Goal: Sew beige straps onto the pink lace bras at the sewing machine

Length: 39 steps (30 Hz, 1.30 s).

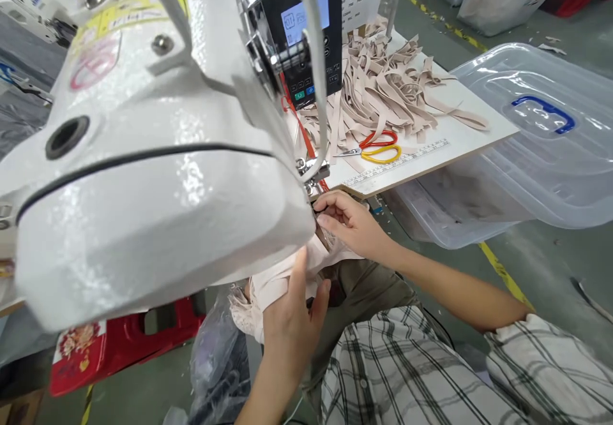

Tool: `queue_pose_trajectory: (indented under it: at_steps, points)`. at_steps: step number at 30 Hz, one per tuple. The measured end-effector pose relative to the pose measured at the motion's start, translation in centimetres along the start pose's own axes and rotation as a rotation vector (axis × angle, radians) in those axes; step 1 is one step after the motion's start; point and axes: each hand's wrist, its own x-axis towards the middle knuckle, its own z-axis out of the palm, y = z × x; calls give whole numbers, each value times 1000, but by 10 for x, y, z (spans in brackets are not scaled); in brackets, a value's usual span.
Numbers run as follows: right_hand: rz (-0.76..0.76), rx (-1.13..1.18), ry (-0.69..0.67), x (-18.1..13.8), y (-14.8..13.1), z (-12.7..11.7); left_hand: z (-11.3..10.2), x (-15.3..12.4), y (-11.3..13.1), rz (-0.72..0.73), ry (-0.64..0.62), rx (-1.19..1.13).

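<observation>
A big white sewing machine [143,157] fills the left and middle of the view, and its head hides the needle area. My right hand [352,221] pinches a pale pink lace-edged fabric piece [268,288] just under the presser foot [313,173]. My left hand [292,320] grips the same fabric from below, thumb up against the machine's edge. The fabric hangs down toward my lap.
A white table [474,134] holds a heap of beige strips [383,87], red-and-yellow scissors [378,147] and a ruler strip along its edge. The machine's control panel [306,29] stands behind. A clear plastic bin with lid [536,131] sits right. A red stool [124,342] stands lower left.
</observation>
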Motion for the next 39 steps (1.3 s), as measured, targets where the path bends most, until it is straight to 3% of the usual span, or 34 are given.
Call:
queue_pose_trajectory:
  at_steps: [3,7,14,18,23,24,26,28,30,33,35,37,39]
  points:
    - [62,26,-4,-4,-4,1,4,-6,1,-47,61,-13]
    - [143,-12,15,-17,-13,2,8,-12,4,-86,25,-31]
    - [220,34,-43,-66,-10,3,31,-41,40,165,174,107]
    - [314,179,-36,-82,-6,-2,45,-61,55,146,66,-45]
    - [342,157,-35,-84,-12,-15,33,-60,41,6,-264,-518]
    - [341,129,-41,-84,-13,-16,28,-57,35,-37,-293,-554]
    - [328,59,-78,-83,-14,-18,18,-51,25,-83,-222,-534]
    - [294,-38,-145,-83,-17,-19,10,-43,18,-47,-37,-488]
    - [227,-133,-254,-83,-20,-20,6,-35,13,106,68,-472]
    - [61,-260,-461,-82,-25,-20,5,-22,8,391,-15,-410]
    - [-78,-416,-564,-82,-25,-20,7,-15,3,456,-69,-327]
    - [-246,-618,-576,-83,-23,-18,11,-12,-4,484,-46,-248]
    - [-425,-782,-510,-85,-18,-16,15,-13,-12,564,60,-191]
